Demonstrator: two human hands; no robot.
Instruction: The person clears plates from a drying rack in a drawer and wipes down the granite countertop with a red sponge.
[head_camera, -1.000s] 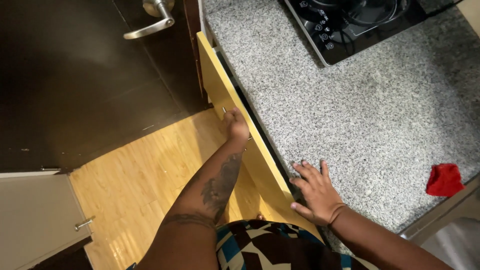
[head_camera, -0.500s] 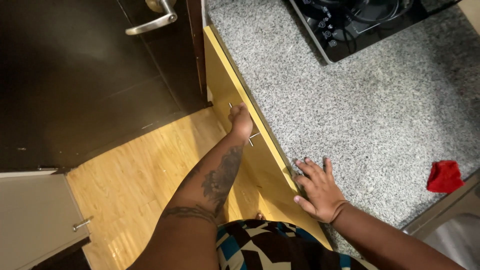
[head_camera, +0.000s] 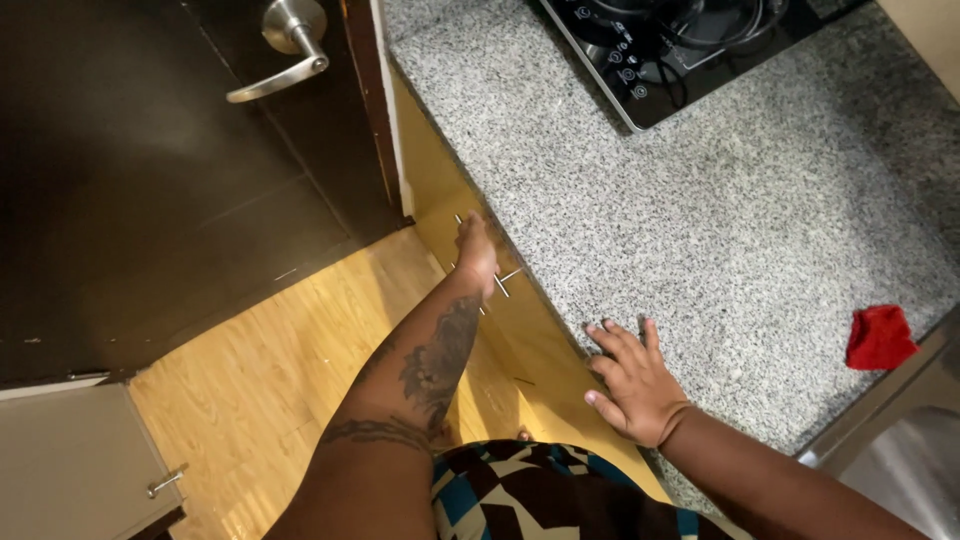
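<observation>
1. Yellow cabinet drawer front (head_camera: 470, 215) below the granite countertop (head_camera: 700, 250) is where the left hand (head_camera: 477, 252) is set, beside the small metal bar handle (head_camera: 505, 280), just under the counter's edge.
2. Compared with a second ago, the yellow front is seen lying closer in under the counter edge, and the left hand has moved with it toward the dark door (head_camera: 150, 180); the view has also shifted, so that more of the door's lever handle (head_camera: 285, 45) is shown.
3. The right hand (head_camera: 632, 385) is found in the same place as before, at the near edge of the countertop.
4. The left hand's fingers are seen curled loosely against the drawer front at the handle; whether the handle is actually gripped cannot be told, since the fingertips are hidden behind the hand.
5. The right hand's fingers (head_camera: 612, 338) are spread open and laid flat on the granite, with nothing held.
6. A black cooktop (head_camera: 680, 45) is set into the counter at the far end, and a crumpled red cloth (head_camera: 880, 337) lies well apart from the right hand, near a steel sink (head_camera: 905, 465).
7. Light wooden flooring (head_camera: 270, 370) is seen below the left arm.
</observation>
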